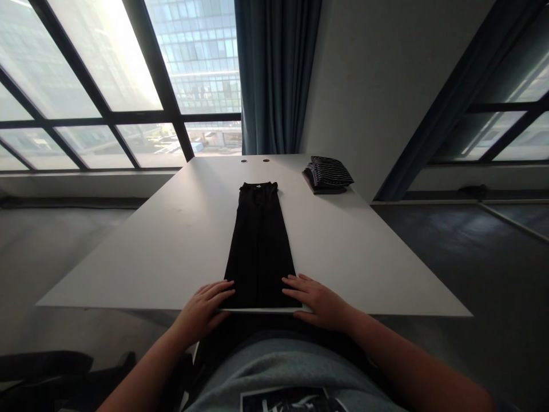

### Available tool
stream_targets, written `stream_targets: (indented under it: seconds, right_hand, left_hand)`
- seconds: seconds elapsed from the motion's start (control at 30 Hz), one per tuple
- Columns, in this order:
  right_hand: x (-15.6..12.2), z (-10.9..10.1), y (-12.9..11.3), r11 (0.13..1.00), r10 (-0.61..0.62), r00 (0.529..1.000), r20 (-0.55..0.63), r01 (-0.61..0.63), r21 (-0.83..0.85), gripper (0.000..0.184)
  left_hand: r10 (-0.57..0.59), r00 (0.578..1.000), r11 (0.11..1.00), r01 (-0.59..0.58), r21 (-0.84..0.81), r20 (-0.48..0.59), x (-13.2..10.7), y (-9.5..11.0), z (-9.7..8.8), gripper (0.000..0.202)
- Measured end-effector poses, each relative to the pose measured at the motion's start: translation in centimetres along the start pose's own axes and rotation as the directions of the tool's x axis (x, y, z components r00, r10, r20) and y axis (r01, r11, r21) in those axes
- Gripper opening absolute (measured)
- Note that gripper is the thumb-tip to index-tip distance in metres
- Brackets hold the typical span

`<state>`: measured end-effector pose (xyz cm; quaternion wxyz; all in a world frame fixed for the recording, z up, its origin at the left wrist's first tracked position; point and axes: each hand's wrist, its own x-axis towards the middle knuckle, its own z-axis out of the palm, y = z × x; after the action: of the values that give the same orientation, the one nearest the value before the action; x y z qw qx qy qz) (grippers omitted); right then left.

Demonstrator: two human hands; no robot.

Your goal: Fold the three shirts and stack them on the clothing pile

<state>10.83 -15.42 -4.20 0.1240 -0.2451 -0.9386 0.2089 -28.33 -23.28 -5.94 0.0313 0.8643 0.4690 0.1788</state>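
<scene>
A black garment (259, 243) lies folded into a long narrow strip down the middle of the white table (171, 240), running from the far part to the near edge. My left hand (204, 309) rests at the strip's near left corner, fingers stretched out flat on the table and touching the cloth. At the near right corner lies my right hand (316, 300), fingers also flat and spread, their tips on the cloth's edge. Neither hand grips anything.
A stack of folded striped clothes (329, 174) sits at the table's far right corner. Two small round holes (255, 161) mark the far edge. Windows, a blue curtain (274, 74) and a wall stand behind. Dark chair parts (51, 372) are at lower left.
</scene>
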Motion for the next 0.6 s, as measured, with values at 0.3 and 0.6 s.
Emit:
stream_targets:
  seconds: [0.3, 0.6]
  right_hand:
    - [-0.8, 0.5, 0.2, 0.980, -0.153, 0.987, -0.045, 0.146, -0.138, 0.056]
    - [-1.2, -0.4, -0.9, 0.982, -0.154, 0.950, -0.273, 0.177, 0.060, 0.023]
  left_hand:
    - [0.061, 0.993, 0.996, -0.067, -0.059, -0.103, -1.2, 0.6, 0.1, 0.044]
    - [0.045, 0.995, 0.987, -0.058, -0.150, -0.089, 0.3, 2.9, -2.8, 0.029]
